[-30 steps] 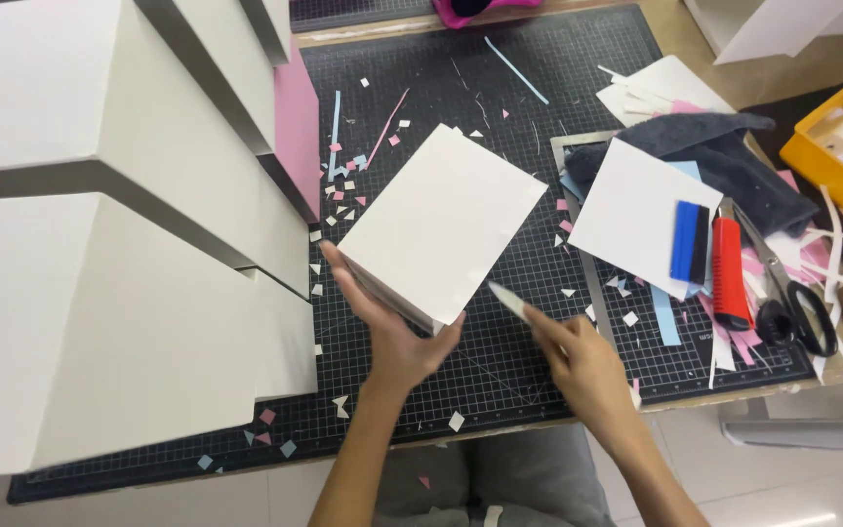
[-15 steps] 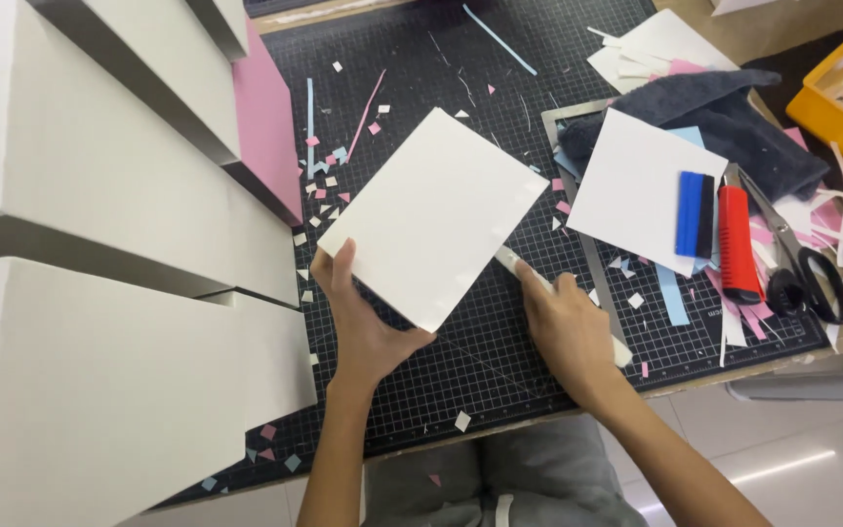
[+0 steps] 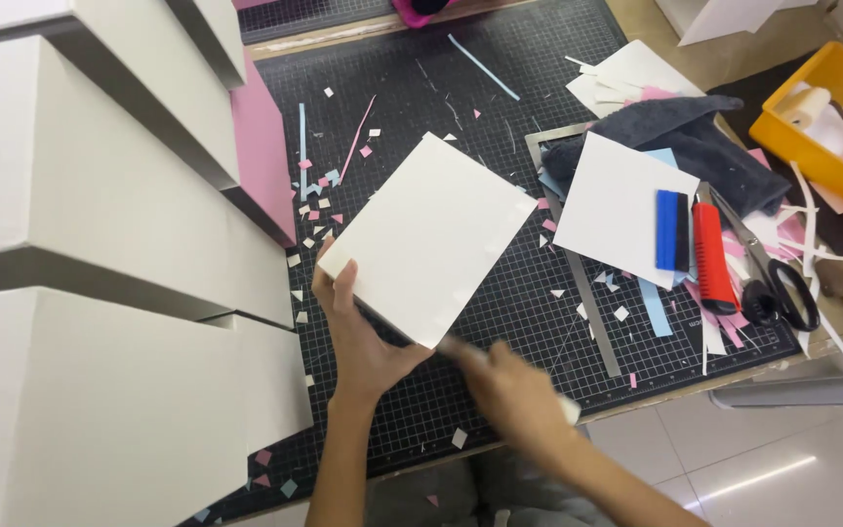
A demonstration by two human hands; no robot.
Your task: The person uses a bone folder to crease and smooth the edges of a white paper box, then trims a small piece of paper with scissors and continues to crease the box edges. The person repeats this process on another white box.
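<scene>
Nearest, right hand [image 3: 517, 395], blurred, grip closed on a pale tool [image 3: 570, 412] at the white card's [image 3: 431, 237] lower corner. Left hand [image 3: 358, 332] pinches the card's left edge over the cutting mat [image 3: 461, 88]; long axis runs lower-left to upper-right. Beyond, open mat strewn with paper scraps [image 3: 319, 185]; white boxes [image 3: 80, 195] crowd the left.

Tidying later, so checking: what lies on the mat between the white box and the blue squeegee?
In the head view, a white sheet overlying a metal ruler, plus paper scraps, lies between the white box and blue squeegee.
</scene>
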